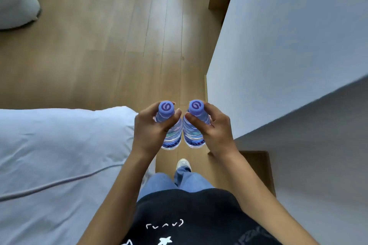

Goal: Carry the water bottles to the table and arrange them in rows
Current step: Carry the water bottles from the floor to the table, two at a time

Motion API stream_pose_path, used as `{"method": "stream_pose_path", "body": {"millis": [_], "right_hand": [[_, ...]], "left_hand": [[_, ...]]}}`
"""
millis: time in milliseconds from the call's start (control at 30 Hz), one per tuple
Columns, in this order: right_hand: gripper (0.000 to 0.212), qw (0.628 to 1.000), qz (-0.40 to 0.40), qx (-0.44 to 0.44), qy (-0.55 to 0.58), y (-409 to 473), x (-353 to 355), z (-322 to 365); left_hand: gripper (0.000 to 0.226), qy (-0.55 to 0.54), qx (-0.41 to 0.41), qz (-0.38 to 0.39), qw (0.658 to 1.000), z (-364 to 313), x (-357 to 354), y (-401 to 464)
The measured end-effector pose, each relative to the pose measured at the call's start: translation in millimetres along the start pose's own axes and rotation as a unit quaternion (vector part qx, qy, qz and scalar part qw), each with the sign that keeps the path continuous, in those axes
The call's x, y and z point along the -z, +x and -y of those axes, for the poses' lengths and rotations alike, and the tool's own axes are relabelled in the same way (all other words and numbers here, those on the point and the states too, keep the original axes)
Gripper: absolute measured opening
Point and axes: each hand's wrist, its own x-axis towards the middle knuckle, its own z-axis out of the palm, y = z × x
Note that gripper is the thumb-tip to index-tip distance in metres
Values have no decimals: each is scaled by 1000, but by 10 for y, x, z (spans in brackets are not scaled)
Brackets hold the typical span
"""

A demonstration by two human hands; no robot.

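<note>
person carrying two water bottles upright in front of the waist, no surface in view.
left hand (148, 128) grip curls round left bottle (170, 131), right hand (214, 128) round right bottle (194, 132); high neck holds could slip, or bump the wall (278, 45) beyond.

Bottles (171, 137) clear glossy plastic, matt caps (165, 108); floor (99, 55) smooth wood; bedding (59, 145) soft cloth.

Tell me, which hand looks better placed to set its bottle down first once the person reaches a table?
Neither, really. The left hand grips the left bottle and the right hand grips the right bottle alike, upright, side by side. No table is clearly visible.
</note>
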Motion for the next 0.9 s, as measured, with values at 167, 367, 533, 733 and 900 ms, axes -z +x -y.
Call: {"method": "stream_pose_path", "body": {"millis": [167, 367, 533, 733, 900], "right_hand": [[25, 1000, -7, 0, -4, 1089, 68, 51], [16, 1000, -25, -7, 11, 2458, -43, -23], [19, 999, -50, -8, 2, 3688, -192, -49], [14, 995, -98, -14, 25, 5028, -261, 113], [17, 989, -144, -30, 24, 6059, -193, 149]], "left_hand": [[20, -30, 8, -9, 999, -130, -157, 1051], [14, -50, 35, -4, 998, -36, -311, 2485], [12, -39, 5, 45, 998, -56, -343, 3858], [12, -41, -25, 79, 996, -258, -438, 5366], [11, -42, -24, 103, 994, -326, -669, 6488]]}}
